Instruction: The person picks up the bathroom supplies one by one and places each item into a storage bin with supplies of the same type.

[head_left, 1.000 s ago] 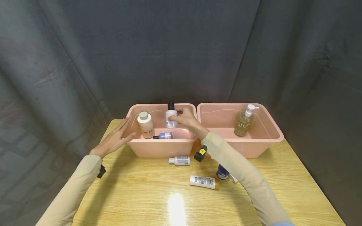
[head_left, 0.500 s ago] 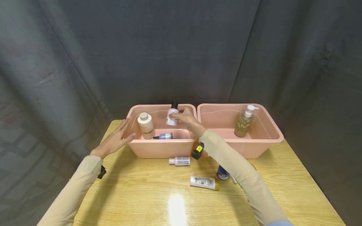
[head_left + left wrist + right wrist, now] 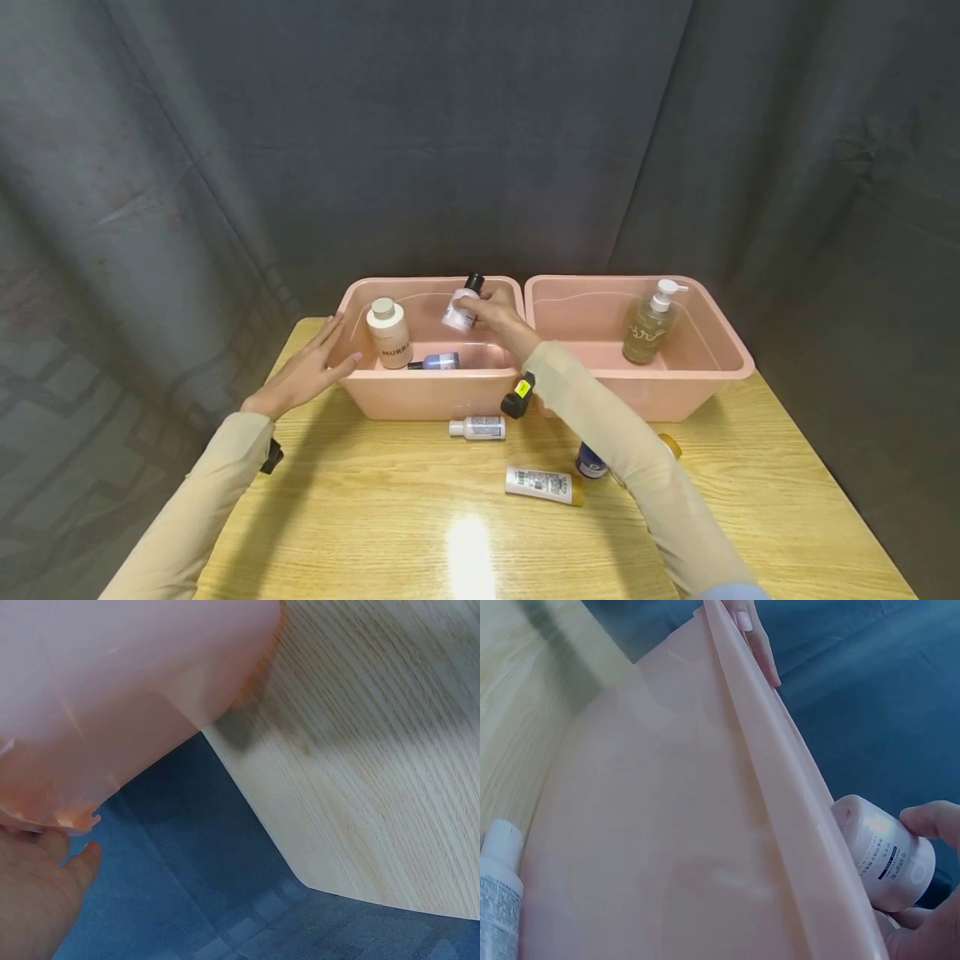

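Observation:
My right hand (image 3: 501, 317) pinches a small clear bottle with a black cap (image 3: 460, 310) between thumb and fingers, over the left pink bin (image 3: 431, 393). The bottle leans with its cap up and to the right; in the right wrist view the labelled bottle (image 3: 889, 855) shows beyond the bin's rim. At the bin's left end my left hand (image 3: 306, 371) rests on the rim with fingers extended. Inside that bin a white bottle marked MURRA (image 3: 390, 337) stands at the left, and a small blue bottle with a dark cap (image 3: 438, 361) lies on the floor.
A second pink bin (image 3: 637, 393) adjoins on the right, with a green pump bottle (image 3: 647, 332) standing in it. In front on the wooden table lie a small white bottle (image 3: 480, 427), a white tube with a gold cap (image 3: 540, 483) and a dark blue jar (image 3: 590, 461), partly behind my right sleeve.
The clear bottle in my right hand has gone from upright to tilted, its cap swinging right, and shifted slightly right. My left hand stays on the rim.

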A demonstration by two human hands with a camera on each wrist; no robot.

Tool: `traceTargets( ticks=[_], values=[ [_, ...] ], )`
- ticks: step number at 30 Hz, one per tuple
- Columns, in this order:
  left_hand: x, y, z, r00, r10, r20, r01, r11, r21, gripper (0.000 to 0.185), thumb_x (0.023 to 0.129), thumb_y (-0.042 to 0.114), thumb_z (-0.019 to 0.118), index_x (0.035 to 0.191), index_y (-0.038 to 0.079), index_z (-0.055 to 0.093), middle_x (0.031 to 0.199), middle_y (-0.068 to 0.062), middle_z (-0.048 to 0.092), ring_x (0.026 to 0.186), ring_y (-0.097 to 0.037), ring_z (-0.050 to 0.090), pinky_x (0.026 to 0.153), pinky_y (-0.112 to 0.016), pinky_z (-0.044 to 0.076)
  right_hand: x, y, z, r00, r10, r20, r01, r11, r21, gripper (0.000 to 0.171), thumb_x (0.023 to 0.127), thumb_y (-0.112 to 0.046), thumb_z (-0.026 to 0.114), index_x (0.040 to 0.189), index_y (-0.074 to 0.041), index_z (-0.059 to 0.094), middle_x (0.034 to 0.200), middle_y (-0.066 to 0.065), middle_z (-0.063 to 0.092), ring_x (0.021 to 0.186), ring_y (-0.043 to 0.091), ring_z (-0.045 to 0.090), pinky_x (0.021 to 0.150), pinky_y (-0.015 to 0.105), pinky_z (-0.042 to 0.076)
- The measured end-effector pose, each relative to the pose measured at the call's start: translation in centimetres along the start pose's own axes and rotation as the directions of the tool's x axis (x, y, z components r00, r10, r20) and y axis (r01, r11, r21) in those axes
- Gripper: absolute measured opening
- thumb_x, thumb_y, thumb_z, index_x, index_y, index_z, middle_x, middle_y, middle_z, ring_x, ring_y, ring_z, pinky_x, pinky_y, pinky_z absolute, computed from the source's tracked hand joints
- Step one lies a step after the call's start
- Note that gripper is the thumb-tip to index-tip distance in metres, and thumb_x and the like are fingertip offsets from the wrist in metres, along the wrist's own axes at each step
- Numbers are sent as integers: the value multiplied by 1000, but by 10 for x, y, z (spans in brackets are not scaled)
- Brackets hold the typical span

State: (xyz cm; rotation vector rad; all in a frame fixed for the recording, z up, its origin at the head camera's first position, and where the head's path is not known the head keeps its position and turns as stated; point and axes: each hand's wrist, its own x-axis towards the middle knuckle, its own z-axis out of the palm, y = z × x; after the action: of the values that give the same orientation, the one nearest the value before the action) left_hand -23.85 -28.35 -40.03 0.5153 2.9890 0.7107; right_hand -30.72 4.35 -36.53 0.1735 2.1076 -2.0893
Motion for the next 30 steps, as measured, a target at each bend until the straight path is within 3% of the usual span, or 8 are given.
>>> traceTargets(
  ticks=[6, 14, 22, 30],
  values=[
    [0, 0, 0, 1000, -5, 4, 5, 1000, -1, 87, 98, 61, 46, 160, 10, 10, 166, -7, -1, 148, -42, 11, 110, -67, 22, 4, 3, 3, 999, 33, -28, -30, 996, 83, 31, 81, 0, 75, 105, 12, 58, 97, 16, 61, 78, 22, 61, 72, 30, 57],
    [0, 0, -1, 1000, -5, 5, 5, 1000, 2, 86, 99, 59, 45, 160, 11, 9, 166, -8, -1, 148, -41, 10, 110, -66, 22, 9, 11, 6, 993, 116, -21, -111, 980, 164, 44, 85, 0, 73, 120, 14, 51, 121, 26, 58, 101, 33, 63, 94, 43, 52],
    [-1, 1, -2, 1000, -13, 3, 13, 1000, -2, 86, 98, 60, 46, 160, 12, 9, 166, -7, 0, 148, -41, 11, 110, -66, 23, 13, 16, 10, 987, 161, -13, -155, 963, 219, 50, 87, 0, 70, 129, 14, 47, 128, 29, 55, 111, 39, 61, 95, 47, 51],
    [-2, 0, -2, 1000, -15, 7, 15, 1000, -7, 85, 99, 57, 47, 160, 12, 9, 166, -6, -1, 148, -41, 10, 111, -65, 22, 13, 17, 10, 980, 201, 7, -194, 935, 298, 47, 90, -3, 69, 130, 10, 46, 124, 28, 58, 105, 36, 64, 93, 44, 52]
  ],
)
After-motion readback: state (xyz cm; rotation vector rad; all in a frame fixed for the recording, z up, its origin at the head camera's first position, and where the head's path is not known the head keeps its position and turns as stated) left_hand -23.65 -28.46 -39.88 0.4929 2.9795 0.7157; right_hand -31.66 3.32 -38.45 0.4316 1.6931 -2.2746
